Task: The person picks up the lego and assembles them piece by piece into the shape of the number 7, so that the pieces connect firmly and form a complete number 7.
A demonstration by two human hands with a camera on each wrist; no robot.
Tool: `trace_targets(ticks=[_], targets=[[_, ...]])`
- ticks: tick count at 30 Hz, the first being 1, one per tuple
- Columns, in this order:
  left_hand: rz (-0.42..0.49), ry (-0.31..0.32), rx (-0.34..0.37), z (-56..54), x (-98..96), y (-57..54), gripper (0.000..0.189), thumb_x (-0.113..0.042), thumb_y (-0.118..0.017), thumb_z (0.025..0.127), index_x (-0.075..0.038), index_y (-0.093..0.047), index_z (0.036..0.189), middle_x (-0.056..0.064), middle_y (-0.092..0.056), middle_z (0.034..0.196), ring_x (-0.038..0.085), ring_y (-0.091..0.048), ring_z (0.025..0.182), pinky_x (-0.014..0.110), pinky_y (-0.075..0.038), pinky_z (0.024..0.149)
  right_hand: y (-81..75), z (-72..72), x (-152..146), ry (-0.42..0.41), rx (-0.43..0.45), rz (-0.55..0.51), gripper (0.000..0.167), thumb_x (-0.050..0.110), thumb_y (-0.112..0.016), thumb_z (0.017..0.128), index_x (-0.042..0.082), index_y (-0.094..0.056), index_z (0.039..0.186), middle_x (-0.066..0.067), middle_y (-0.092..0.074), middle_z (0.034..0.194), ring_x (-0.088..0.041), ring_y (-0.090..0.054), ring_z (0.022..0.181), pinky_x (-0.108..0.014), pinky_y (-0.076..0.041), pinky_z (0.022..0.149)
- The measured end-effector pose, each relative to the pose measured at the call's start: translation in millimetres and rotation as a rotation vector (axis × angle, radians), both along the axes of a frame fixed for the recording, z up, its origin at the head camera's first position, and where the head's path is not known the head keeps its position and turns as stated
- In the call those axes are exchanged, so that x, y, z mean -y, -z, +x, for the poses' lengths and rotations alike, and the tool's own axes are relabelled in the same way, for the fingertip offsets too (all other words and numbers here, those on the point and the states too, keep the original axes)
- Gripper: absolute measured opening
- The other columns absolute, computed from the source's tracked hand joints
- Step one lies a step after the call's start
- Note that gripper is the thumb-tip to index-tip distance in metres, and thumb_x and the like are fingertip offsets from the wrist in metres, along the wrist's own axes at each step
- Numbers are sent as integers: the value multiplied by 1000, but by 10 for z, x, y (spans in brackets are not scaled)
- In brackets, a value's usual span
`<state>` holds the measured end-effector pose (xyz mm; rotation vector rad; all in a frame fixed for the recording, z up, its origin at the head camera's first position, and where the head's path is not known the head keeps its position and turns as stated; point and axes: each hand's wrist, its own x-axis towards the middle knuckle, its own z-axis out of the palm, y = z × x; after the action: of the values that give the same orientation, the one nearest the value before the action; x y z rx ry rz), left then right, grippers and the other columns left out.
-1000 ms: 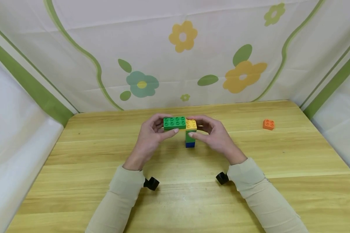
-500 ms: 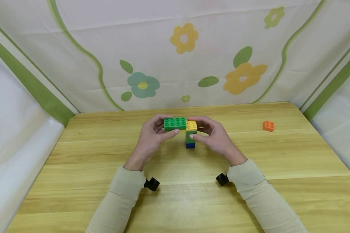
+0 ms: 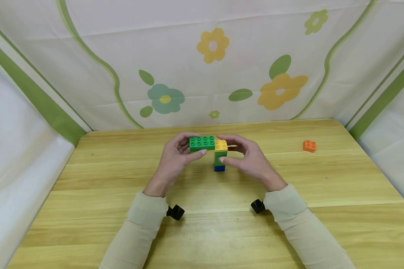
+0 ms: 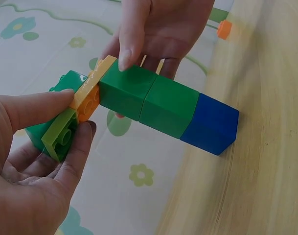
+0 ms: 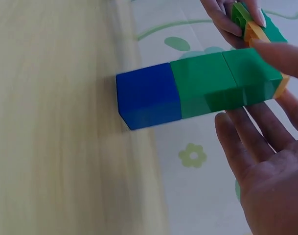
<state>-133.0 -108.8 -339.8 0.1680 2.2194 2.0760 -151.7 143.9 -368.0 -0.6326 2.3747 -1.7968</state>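
A toy building brick structure stands on the table before me. Its column has a blue brick at the bottom and two green bricks above. A yellow brick plate caps the column and reaches left, bearing a long green brick. Under its left end a light green plate shows in the left wrist view. My left hand pinches this overhanging end, thumb in front and fingers behind and below. My right hand holds the column's upper part, thumb at the top green brick, fingers behind.
A small orange brick lies toward the back right of the wooden table. A white cloth printed with flowers rises behind the table's far edge, with more cloth at both sides.
My right hand has shifted very slightly right, and a gap now shows between its fingers beside the yellow plate. The left hand and the structure keep their places.
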Motion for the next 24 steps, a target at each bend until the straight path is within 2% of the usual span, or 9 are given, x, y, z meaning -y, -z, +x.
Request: trace_targets(ticks=[3, 5, 8, 11, 14, 16, 19, 22, 24], targets=[[-2, -1, 4, 2, -1, -3, 44, -2, -84, 92, -11, -69, 132, 11, -69, 133, 24, -68, 123, 34, -56, 113, -28, 1, -79, 8, -14, 1, 67, 13, -88, 90, 22, -61, 151, -3, -68, 144, -29, -64, 133, -54, -50, 119], [-5, -2, 7, 3, -3, -9, 44, -3, -84, 92, -12, -69, 132, 10, -69, 133, 24, -68, 123, 34, -56, 113, -41, -8, -162, 24, -29, 0, 66, 13, -87, 91, 20, -61, 151, -6, -68, 145, -32, -64, 133, -49, -53, 117], [-6, -4, 10, 7, -6, -19, 43, -3, -84, 92, -12, -69, 132, 10, -69, 132, 24, -68, 122, 33, -57, 112, -60, -23, -321, 84, -37, 21, 58, 15, -86, 94, 18, -64, 148, -11, -69, 144, -35, -65, 131, -34, -58, 109], [-6, -7, 12, 9, -7, -23, 43, -3, -84, 92, -12, -70, 131, 10, -69, 132, 23, -68, 120, 33, -57, 111, -82, -34, -497, 179, -24, 70, 51, 21, -84, 96, 16, -66, 145, -14, -70, 141, -28, -68, 126, -21, -59, 100], [-6, -6, 12, 8, -5, -22, 43, -3, -84, 92, -12, -70, 131, 10, -69, 132, 23, -68, 120, 32, -57, 110, -99, -32, -676, 286, -6, 125, 48, 28, -83, 98, 17, -68, 142, -12, -72, 135, -13, -70, 117, -14, -58, 94], [-4, -5, 13, 8, -5, -21, 43, -3, -84, 92, -12, -70, 131, 10, -69, 132, 23, -67, 120, 33, -57, 110, -98, -30, -800, 350, 3, 156, 47, 32, -82, 98, 17, -69, 141, -7, -74, 130, -5, -69, 111, -11, -57, 91], [-2, -6, 16, 8, -4, -20, 43, -3, -84, 92, -12, -70, 131, 10, -69, 131, 23, -67, 120, 34, -57, 111, -76, -34, -997, 438, 10, 211, 46, 39, -80, 99, 19, -70, 140, 8, -74, 119, 2, -67, 106, -9, -55, 87], [-2, -9, 20, 7, -4, -19, 43, -3, -84, 92, -12, -70, 131, 10, -69, 131, 23, -67, 120, 35, -56, 113, -40, -39, -1193, 523, 17, 276, 49, 45, -77, 99, 20, -69, 141, 22, -71, 108, 4, -65, 102, -8, -52, 83], [-1, -9, 21, 6, -3, -17, 43, -3, -84, 92, -12, -70, 131, 10, -69, 130, 23, -67, 120, 36, -55, 114, -11, -39, -1308, 583, 30, 307, 52, 46, -77, 99, 18, -69, 142, 26, -68, 104, 3, -63, 99, -9, -52, 79]])
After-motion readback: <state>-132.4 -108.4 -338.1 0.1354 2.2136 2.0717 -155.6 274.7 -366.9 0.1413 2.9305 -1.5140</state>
